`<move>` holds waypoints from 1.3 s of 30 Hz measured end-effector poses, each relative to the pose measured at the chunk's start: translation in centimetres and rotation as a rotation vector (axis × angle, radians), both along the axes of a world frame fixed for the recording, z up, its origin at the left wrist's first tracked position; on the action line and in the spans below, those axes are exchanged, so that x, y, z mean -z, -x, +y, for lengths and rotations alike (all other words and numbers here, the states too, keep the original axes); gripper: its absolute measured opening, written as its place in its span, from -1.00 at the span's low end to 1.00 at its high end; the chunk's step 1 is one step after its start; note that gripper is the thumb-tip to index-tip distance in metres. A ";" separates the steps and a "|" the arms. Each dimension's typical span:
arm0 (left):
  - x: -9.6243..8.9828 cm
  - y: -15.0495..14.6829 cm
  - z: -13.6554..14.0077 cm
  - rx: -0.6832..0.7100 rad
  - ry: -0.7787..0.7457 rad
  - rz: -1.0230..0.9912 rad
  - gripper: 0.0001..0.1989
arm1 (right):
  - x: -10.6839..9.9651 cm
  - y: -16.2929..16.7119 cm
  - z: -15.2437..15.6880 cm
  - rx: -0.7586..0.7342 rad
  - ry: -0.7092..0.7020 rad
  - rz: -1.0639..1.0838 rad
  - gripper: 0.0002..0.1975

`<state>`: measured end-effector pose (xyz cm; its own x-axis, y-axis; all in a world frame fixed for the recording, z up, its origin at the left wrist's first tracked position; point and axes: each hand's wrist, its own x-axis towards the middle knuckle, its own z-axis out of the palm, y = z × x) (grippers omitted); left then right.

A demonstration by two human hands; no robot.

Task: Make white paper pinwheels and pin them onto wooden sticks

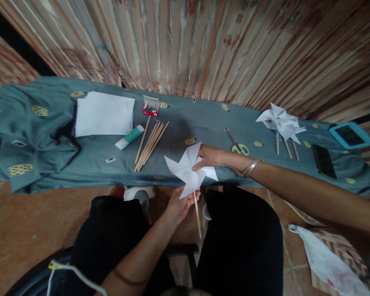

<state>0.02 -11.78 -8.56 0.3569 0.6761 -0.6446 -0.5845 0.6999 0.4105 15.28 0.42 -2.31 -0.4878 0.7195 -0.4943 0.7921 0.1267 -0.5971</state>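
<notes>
Currently both hands are closed on one white paper pinwheel [188, 174], held at the near edge of the cloth-covered table [200, 123], above the gap between the knees. The left hand [179, 205] grips it from below, partly hidden by the paper, with the wooden stick [197, 220] slanting down past its fingertips. The right hand [210, 157] pinches the blades from the far side, thumb on the front near the middle; its other fingers are mostly hidden. Beyond the hands, to the left, lie several loose sticks [152, 144], a glue tube [130, 137], a stack of white paper [105, 114] and a small open box [150, 107] of metal pieces. Scissors [239, 147] rest just beyond the right forearm. Farther right, more pinwheels [282, 121] overlap in a cluster, three sticks showing, near a dark phone [324, 161] and a blue-framed tablet [351, 135].
</notes>
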 end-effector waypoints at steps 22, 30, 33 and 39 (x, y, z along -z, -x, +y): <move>0.3 0.0 0.4 0.039 -0.024 0.117 -0.77 | 0.1 0.3 0.1 0.066 0.019 -0.016 -0.74; 0.1 0.0 0.4 0.023 -0.050 0.102 -0.73 | -0.1 0.6 0.0 0.110 0.076 0.004 -0.80; 0.2 0.1 0.5 0.044 -0.042 0.115 -0.67 | -0.2 0.8 0.0 0.107 0.069 -0.017 -0.81; -0.1 0.2 0.5 0.035 -0.057 0.097 -0.60 | -0.4 0.8 -0.2 0.102 0.009 -0.041 -0.86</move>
<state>-0.17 -11.24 -8.51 0.3186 0.7006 -0.6385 -0.5158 0.6932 0.5033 14.51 0.24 -1.88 -0.3917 0.7596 -0.5193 0.8244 0.0391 -0.5647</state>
